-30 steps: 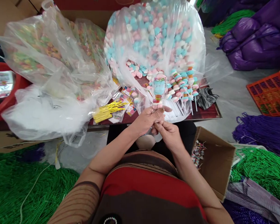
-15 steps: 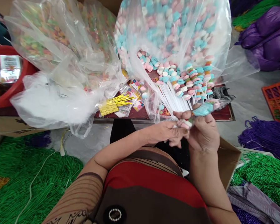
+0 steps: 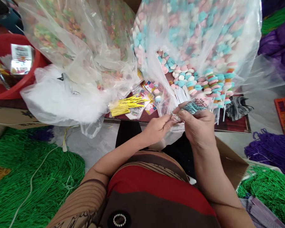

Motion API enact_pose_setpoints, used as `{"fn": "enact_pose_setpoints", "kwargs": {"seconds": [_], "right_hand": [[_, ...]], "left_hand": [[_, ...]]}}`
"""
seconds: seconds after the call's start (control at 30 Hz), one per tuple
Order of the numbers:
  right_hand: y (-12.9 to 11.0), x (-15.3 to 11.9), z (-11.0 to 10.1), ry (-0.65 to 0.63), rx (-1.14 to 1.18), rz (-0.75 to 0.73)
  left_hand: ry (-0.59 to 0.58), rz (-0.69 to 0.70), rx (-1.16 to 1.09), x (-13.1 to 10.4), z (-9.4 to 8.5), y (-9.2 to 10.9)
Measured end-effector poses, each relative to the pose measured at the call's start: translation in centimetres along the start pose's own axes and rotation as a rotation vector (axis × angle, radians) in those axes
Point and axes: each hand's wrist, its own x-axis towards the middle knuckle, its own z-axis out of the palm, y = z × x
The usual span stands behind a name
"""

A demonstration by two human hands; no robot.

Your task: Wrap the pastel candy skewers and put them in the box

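Note:
Between my two hands is a small clear printed bag [image 3: 194, 107], with pink and blue colours showing; it looks like a candy skewer in its wrapper, though my fingers cover much of it. My right hand [image 3: 200, 128] is closed round the bag's lower part. My left hand [image 3: 158, 127] pinches the near end at the left, where the fingertips meet those of the right. Just beyond lie white sticks [image 3: 180, 95] and several finished candy skewers [image 3: 218, 84] of pink, blue, white and orange pieces.
A large clear bag of pastel candies [image 3: 194, 28] stands at the back, another of candy rings [image 3: 68, 28] to its left. Yellow twist ties [image 3: 125, 106] lie on flat printed bags. A red basin [image 3: 39, 68] is at far left, a cardboard box [image 3: 230, 161] below right.
Both hands have drawn together and moved slightly left with the bag. The bag has turned so its print shows. The whole scene has shifted a little to the right in view.

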Motion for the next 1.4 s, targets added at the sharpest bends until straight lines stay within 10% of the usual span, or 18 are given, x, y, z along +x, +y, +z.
{"fn": "enact_pose_setpoints", "kwargs": {"seconds": [0.13,0.43,0.93,1.4], "right_hand": [[1.9,2.1,2.7,-0.104,-0.113,-0.001],[6.9,6.8,4.5,-0.409,-1.102,-0.289],[3.5,7.7,5.0,-0.584,-1.526,-0.298],[1.1,2.4,2.7,-0.212,-0.761,-0.177]], "left_hand": [[0.368,0.035,0.233,-0.1,-3.3,-0.7],[0.722,-0.09,-0.526,0.6,-9.1,-0.8],[0.717,-0.121,-0.585,0.7,-9.4,-1.9],[0.4,-0.295,-0.656,1.9,-4.1,0.6]]}}
